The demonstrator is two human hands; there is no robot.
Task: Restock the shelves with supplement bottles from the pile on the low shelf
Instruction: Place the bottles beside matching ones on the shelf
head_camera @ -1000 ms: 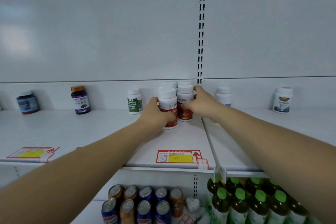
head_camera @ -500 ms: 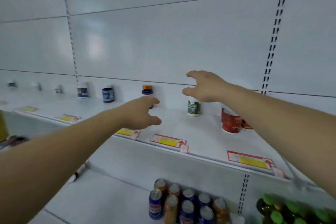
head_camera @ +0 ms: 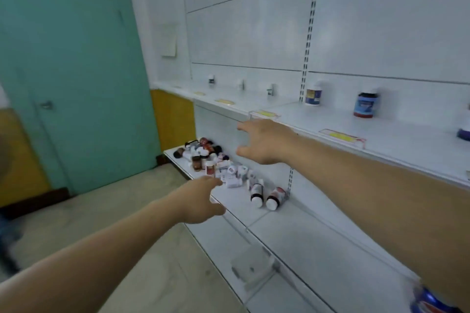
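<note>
A pile of supplement bottles point(head_camera: 211, 160) lies jumbled on the low white shelf point(head_camera: 239, 203) at its far left end, with two white-capped bottles point(head_camera: 265, 195) lying on their sides nearer to me. My left hand point(head_camera: 201, 201) hangs empty with relaxed fingers over the low shelf's front edge, short of the pile. My right hand point(head_camera: 262, 142) is held out higher, fingers spread and empty, in front of the upper shelf's edge point(head_camera: 330, 134). On the upper shelf stand a white bottle point(head_camera: 313, 94) and a dark blue-labelled bottle point(head_camera: 365, 105).
A teal door point(head_camera: 76, 71) and a yellow wall panel point(head_camera: 173, 119) stand to the left, past the shelving's end. Beige floor point(head_camera: 114, 211) lies below. Yellow price tags point(head_camera: 340, 136) line the upper shelf's edge. A blue can point(head_camera: 429, 300) shows at the bottom right.
Both hands let go of the red-labelled bottles on the upper shelf. My view swung left and down, and both empty hands now stretch toward the pile on the low shelf.
</note>
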